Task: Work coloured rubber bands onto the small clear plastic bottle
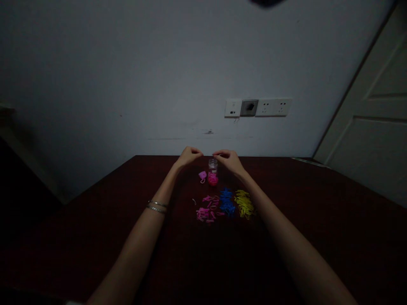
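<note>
A clear jar [213,166] stands upright at the far part of the table, its lower part filled with small bright pink pieces [213,178]. My left hand [190,155] is up beside the jar's mouth on the left, fingertips pinched together. On the other side, my right hand [229,159] is pinched just over the rim. Whatever either pinch holds is too small to make out. Left of the jar lies a pink cube-shaped piece [202,174] with a pale loop. Nearer me are loose pink bits [203,214], a blue pile [227,202] and a yellow pile [244,204] of small thin pieces.
The dark reddish table [104,212] meets a pale wall [178,76] at its far edge. Sockets and switches [273,107] sit on the wall. A white panelled door [375,127] is at the right. One thin pale strip [194,201] lies left of the pink bits.
</note>
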`<state>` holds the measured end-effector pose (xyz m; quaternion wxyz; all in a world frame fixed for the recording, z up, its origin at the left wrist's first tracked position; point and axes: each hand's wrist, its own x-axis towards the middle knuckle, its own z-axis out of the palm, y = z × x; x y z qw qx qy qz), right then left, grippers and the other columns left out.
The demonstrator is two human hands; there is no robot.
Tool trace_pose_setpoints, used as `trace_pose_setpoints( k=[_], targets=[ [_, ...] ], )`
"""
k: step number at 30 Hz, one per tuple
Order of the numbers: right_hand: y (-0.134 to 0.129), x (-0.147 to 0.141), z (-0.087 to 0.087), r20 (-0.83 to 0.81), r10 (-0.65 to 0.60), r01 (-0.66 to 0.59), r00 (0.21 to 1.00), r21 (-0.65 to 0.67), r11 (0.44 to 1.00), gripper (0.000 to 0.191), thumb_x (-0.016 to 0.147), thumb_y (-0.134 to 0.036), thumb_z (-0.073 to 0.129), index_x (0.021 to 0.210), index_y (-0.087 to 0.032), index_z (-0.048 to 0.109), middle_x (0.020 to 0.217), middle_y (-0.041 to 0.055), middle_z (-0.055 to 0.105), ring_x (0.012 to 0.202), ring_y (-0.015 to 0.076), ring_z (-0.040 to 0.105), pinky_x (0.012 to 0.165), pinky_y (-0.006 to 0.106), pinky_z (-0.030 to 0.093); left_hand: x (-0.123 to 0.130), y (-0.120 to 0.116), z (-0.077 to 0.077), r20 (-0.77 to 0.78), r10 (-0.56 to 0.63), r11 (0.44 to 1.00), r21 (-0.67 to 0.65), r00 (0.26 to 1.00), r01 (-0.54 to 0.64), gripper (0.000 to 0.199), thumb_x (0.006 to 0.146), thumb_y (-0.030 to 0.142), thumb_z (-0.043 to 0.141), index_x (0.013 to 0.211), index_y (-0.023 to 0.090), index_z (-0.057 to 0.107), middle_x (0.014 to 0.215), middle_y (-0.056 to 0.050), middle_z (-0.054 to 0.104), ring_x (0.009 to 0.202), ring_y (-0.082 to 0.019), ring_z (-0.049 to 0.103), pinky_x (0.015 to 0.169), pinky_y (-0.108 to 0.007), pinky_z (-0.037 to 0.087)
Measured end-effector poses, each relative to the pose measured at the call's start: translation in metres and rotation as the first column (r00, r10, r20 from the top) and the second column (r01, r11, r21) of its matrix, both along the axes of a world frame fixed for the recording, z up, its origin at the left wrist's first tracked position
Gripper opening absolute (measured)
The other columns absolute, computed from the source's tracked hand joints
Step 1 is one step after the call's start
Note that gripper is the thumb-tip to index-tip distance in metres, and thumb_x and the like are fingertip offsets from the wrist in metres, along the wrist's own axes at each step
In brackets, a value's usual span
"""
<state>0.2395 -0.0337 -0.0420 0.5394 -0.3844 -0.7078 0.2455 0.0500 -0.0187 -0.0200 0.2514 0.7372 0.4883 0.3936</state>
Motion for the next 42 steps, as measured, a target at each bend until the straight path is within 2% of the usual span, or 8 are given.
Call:
trace_pose_setpoints(
  k=[6,10,13,19,22,27,35,42],
  targets=[
    [-0.04,-0.01,0.035,0.165,0.204,-0.206,0.965,-0.003,0.978,0.02,0.071,-0.029,0.058,0.079,-0.014,0.069,0.075,0.0049,0.067,0.069,0.0141,0.058,0.066,0.027,0.045,0.005,-0.037,0.043,-0.221,-0.127,0.988,0.061,0.967,0.144,0.018,0.064,0.023,0.056,0.069,0.012,0.069,0.059,-0.002,0.062,0.055,-0.01,0.049,0.052,-0.021,0.032],
    [-0.074,-0.012,0.042,0.389,0.507,-0.465,0.769,-0.203,0.862,0.024,0.072,-0.03,0.058,0.087,-0.015,0.069,0.076,0.004,0.066,0.065,0.0122,0.057,0.061,0.024,0.044,-0.003,-0.065,0.06,-0.317,-0.304,0.952,-0.081,0.898,0.294,0.016,0.06,0.022,0.06,0.07,0.016,0.071,0.062,-0.002,0.065,0.057,-0.011,0.052,0.053,-0.02,0.033],
    [-0.087,-0.009,0.025,0.544,0.6,-0.491,0.586,-0.351,0.797,0.026,0.069,-0.024,0.059,0.092,-0.015,0.068,0.072,0.0034,0.065,0.062,0.0115,0.056,0.055,0.022,0.041,-0.014,-0.079,0.051,-0.354,-0.354,0.934,-0.184,0.866,0.307,0.013,0.055,0.022,0.065,0.066,0.019,0.07,0.058,0.001,0.063,0.054,-0.01,0.052,0.052,-0.02,0.034],
    [-0.094,0.005,-0.02,0.756,0.469,-0.36,0.458,-0.324,0.875,0.027,0.065,-0.017,0.06,0.091,-0.015,0.067,0.072,0.0018,0.062,0.059,0.0106,0.051,0.051,0.021,0.035,-0.023,-0.101,0.006,-0.618,-0.415,0.91,-0.282,0.668,0.304,0.041,0.054,0.042,0.071,0.089,0.02,0.067,0.08,-0.003,0.065,0.068,-0.015,0.056,0.057,-0.022,0.035],
    [-0.098,0.012,-0.031,0.783,0.426,-0.336,0.453,-0.293,0.895,0.02,0.067,-0.016,0.056,0.084,-0.017,0.067,0.072,0.0014,0.062,0.059,0.0108,0.051,0.053,0.021,0.034,-0.021,-0.116,-0.014,-0.688,-0.369,0.927,-0.222,0.625,0.303,0.055,0.061,0.054,0.064,0.106,0.021,0.061,0.101,-0.007,0.062,0.083,-0.019,0.056,0.063,-0.024,0.037],
    [-0.108,0.015,-0.036,0.848,0.318,-0.259,0.425,-0.223,0.94,0.018,0.069,-0.016,0.053,0.082,-0.018,0.065,0.081,0.0043,0.064,0.068,0.0142,0.055,0.057,0.022,0.035,-0.016,-0.13,-0.037,-0.766,-0.359,0.925,-0.214,0.533,0.315,0.05,0.07,0.057,0.054,0.106,0.022,0.057,0.103,-0.007,0.058,0.087,-0.021,0.055,0.062,-0.026,0.037],
    [-0.118,0.012,-0.039,0.916,0.182,-0.164,0.357,-0.13,0.978,0.021,0.073,-0.013,0.047,0.084,-0.019,0.064,0.084,0.006,0.066,0.073,0.016,0.058,0.058,0.023,0.032,-0.011,-0.133,-0.043,-0.765,-0.352,0.927,-0.205,0.539,0.314,0.023,0.076,0.036,0.053,0.093,0.022,0.058,0.092,-0.003,0.06,0.077,-0.015,0.054,0.057,-0.023,0.035],
    [-0.113,0.0,-0.038,0.805,0.261,-0.241,0.533,-0.151,0.959,0.024,0.074,-0.012,0.047,0.088,-0.021,0.065,0.074,0.0018,0.064,0.062,0.0109,0.053,0.056,0.021,0.03,-0.009,-0.134,-0.045,-0.746,-0.365,0.928,-0.247,0.557,0.278,0.016,0.073,0.026,0.054,0.087,0.021,0.059,0.084,-0.001,0.062,0.071,-0.013,0.054,0.055,-0.021,0.033]
  ],
)
